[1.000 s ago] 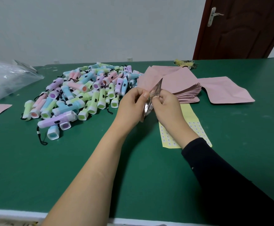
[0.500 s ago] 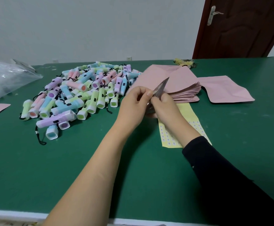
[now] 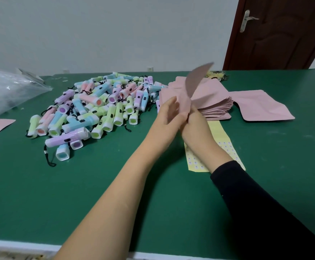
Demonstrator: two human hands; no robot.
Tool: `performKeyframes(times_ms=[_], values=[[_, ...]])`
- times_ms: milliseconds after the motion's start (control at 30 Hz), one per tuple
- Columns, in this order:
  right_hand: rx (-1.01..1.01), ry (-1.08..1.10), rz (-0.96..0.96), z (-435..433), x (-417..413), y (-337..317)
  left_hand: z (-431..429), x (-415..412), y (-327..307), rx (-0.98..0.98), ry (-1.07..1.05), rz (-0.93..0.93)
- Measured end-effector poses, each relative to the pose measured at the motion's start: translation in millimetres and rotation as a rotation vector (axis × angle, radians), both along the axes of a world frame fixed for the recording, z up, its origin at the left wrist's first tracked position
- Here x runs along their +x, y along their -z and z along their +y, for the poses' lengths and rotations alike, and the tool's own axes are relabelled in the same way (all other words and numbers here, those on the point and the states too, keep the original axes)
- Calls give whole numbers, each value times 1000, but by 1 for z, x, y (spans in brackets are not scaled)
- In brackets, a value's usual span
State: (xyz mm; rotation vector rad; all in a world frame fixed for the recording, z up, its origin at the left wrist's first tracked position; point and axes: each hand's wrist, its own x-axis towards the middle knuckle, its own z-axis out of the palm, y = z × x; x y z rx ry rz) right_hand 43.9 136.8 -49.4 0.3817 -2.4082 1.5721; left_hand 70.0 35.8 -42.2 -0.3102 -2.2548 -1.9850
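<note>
While half a second back the pink pouch (image 3: pixel 196 85) sat edge-on between both hands, now it's flipped up and bowed above them, just in front of the pouch stack (image 3: pixel 216 107) on the desk (image 3: pixel 78 194). The right hand (image 3: pixel 194 126) has its fingers curled round the bottom edge. The left hand (image 3: pixel 169 117) looks flat against it with fingers straight, but it's blurry. My guess is it's being popped open for something from the flashlight pile (image 3: pixel 100 107).
</note>
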Motion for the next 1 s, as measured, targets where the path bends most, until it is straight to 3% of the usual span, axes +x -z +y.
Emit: performKeyframes(times_ms=[100, 233, 367, 567, 800, 1000], values=[[33, -108, 20, 2, 5, 8, 0, -1, 0, 147, 131, -132], [-184, -124, -11, -8, 3, 3, 3, -4, 3, 186, 56, -131], [-25, 11, 92, -7, 6, 4, 4, -3, 5, -79, -85, 49], [-212, -1, 11, -6, 3, 1, -1, -6, 5, -227, -132, 161], [-290, 3, -41, -8, 4, -4, -3, -3, 5, -335, -154, 245], [-55, -130, 88, -20, 20, -5, -4, -8, 9, -134, -230, 76]])
